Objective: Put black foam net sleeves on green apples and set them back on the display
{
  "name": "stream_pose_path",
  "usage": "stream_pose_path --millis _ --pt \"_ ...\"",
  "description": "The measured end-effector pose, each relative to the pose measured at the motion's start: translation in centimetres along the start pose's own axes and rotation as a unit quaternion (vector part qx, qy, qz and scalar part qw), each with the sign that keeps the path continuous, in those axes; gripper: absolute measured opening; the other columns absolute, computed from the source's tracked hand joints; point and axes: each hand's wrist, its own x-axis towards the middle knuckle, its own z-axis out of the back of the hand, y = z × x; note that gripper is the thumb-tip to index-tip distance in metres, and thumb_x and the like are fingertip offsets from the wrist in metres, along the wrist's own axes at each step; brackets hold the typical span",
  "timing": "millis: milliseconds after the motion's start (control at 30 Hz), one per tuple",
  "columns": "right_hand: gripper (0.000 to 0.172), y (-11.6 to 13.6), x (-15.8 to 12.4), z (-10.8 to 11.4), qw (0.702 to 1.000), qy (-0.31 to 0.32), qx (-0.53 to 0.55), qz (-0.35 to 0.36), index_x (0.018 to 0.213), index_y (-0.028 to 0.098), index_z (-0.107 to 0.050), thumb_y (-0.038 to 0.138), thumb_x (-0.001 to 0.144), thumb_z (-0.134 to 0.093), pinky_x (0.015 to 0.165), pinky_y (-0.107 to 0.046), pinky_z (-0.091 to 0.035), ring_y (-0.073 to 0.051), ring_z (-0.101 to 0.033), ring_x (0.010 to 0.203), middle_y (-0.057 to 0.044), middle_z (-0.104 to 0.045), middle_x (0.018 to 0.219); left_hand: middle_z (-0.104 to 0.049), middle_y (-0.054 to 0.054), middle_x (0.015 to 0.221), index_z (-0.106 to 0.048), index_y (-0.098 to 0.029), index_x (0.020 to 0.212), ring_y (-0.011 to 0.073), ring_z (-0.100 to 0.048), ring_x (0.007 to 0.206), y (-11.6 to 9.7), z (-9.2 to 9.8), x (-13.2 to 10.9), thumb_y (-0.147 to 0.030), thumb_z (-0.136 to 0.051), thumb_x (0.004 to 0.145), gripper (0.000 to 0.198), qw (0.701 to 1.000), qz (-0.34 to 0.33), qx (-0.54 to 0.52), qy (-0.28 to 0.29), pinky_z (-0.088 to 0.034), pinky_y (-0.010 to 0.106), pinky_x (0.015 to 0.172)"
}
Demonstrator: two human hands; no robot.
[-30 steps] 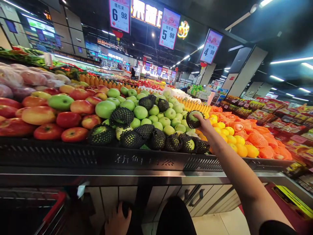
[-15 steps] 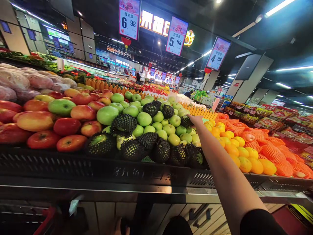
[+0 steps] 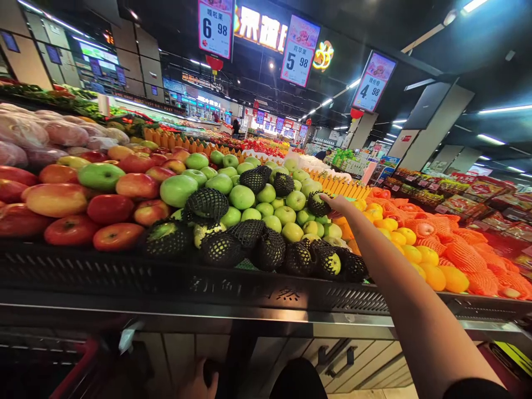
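Note:
At the right edge of the green apple pile, my right hand is closed on an apple in a black foam net. Its fingertips are partly hidden behind the apple. Loose green apples lie to the left of it, and several more netted apples line the front of the bin. Low at the bottom edge, my left hand is curled around something dark that I cannot make out.
Red apples fill the bin's left part. Oranges and fruit in orange nets lie to the right. A black slotted rim runs along the front. A red-edged basket or cart stands at lower left.
The view has shifted slightly. My right hand stays at the netted apple, which shows more fully now. My left hand has come further into view at the bottom.

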Motion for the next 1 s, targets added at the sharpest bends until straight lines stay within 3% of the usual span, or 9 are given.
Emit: stream_pose_path --millis 200,367,533,633,733,833,900,967,1000 --pt "0.084 -2.9 -3.3 0.0 0.998 -0.008 -0.013 0.065 0.13 0.0 -0.046 0.06 0.077 -0.072 0.064 -0.037 -0.058 -0.023 -0.069 0.071 -0.023 -0.069 0.102 -0.074 0.017 0.111 -0.041 -0.009 0.144 0.0338 -0.071 0.104 0.1 -0.2 -0.1 -0.038 -0.027 0.096 0.058 1.0 -0.007 0.015 -0.014 -0.05 0.046 0.09" --pt "0.07 -4.4 -5.1 -0.9 0.993 -0.042 -0.015 0.112 0.133 0.006 -0.05 0.049 0.082 -0.071 0.089 -0.039 -0.054 -0.029 -0.065 0.106 -0.022 -0.062 0.127 -0.073 0.017 0.116 -0.044 -0.01 0.143 0.0322 -0.069 0.11 -0.1 0.6 -0.6 -0.038 -0.028 0.096 0.057 1.0 -0.005 0.0 -0.02 -0.049 0.044 0.093" --pt "0.089 -3.4 -9.2 -0.5 0.984 -0.123 -0.036 0.123 0.145 -0.004 -0.032 0.051 0.084 -0.067 0.112 -0.053 -0.034 -0.041 -0.043 0.137 -0.036 -0.042 0.146 -0.072 0.018 0.118 -0.042 -0.009 0.145 0.0335 -0.069 0.107 -0.5 1.5 -1.6 -0.04 -0.029 0.096 0.059 0.999 -0.007 -0.041 -0.001 -0.051 0.045 0.089" --pt "0.086 -4.3 -15.1 -1.3 0.956 -0.192 -0.018 0.222 0.151 0.005 -0.024 0.053 0.089 -0.058 0.122 -0.05 -0.021 -0.035 -0.022 0.15 -0.028 -0.023 0.16 -0.069 0.017 0.125 -0.048 -0.013 0.141 0.0339 -0.066 0.114 -0.8 1.4 -2.2 -0.038 -0.033 0.095 0.054 0.998 -0.008 -0.059 -0.025 -0.049 0.046 0.094" --pt "0.07 -9.9 -22.4 -5.5 0.832 -0.311 0.095 0.45 0.15 0.017 -0.028 0.045 0.092 -0.055 0.114 -0.055 -0.036 -0.033 -0.034 0.145 -0.019 -0.035 0.156 -0.071 0.015 0.123 -0.053 -0.016 0.137 0.0317 -0.067 0.113 -1.3 0.9 -2.9 -0.035 -0.041 0.094 0.049 0.994 -0.009 -0.091 -0.053 -0.049 0.044 0.097" --pt "0.073 -20.3 -28.9 -13.7 0.665 -0.434 0.141 0.592 0.148 0.029 -0.029 0.031 0.084 -0.063 0.096 -0.056 -0.05 -0.034 -0.055 0.127 -0.013 -0.05 0.145 -0.067 0.008 0.132 -0.059 -0.021 0.131 0.0223 -0.063 0.12 -1.6 0.1 -3.9 -0.03 -0.049 0.091 0.042 0.984 -0.044 -0.14 -0.1 -0.046 0.033 0.104" --pt "0.078 -28.2 -32.2 -20.0 0.736 -0.32 0.073 0.592 0.145 0.027 -0.037 0.024 0.076 -0.072 0.088 -0.051 -0.055 -0.034 -0.061 0.116 -0.015 -0.056 0.138 -0.069 0.006 0.128 -0.064 -0.022 0.125 0.0199 -0.062 0.121 -1.6 -0.5 -4.8 -0.028 -0.056 0.088 0.039 0.974 -0.071 -0.171 -0.134 -0.045 0.03 0.107" --pt "0.056 -34.9 -34.5 -25.3 0.832 -0.146 -0.016 0.536 0.139 0.018 -0.047 0.032 0.086 -0.06 0.087 -0.052 -0.055 -0.036 -0.063 0.113 -0.02 -0.063 0.13 -0.07 0.004 0.125 -0.068 -0.022 0.116 0.018 -0.063 0.12 -1.6 -0.9 -6.3 -0.023 -0.058 0.085 0.032 0.96 -0.093 -0.198 -0.172 -0.046 0.029 0.107" --pt "0.045 -37.5 -35.2 -27.3 0.845 -0.097 -0.071 0.521 0.13 0.018 -0.057 0.036 0.088 -0.053 0.085 -0.052 -0.054 -0.037 -0.065 0.111 -0.019 -0.068 0.124 -0.07 0.004 0.125 -0.07 -0.023 0.11 0.0171 -0.063 0.119 -1.4 -1.0 -7.1 -0.021 -0.058 0.085 0.028 0.953 -0.103 -0.209 -0.193 -0.047 0.029 0.107"
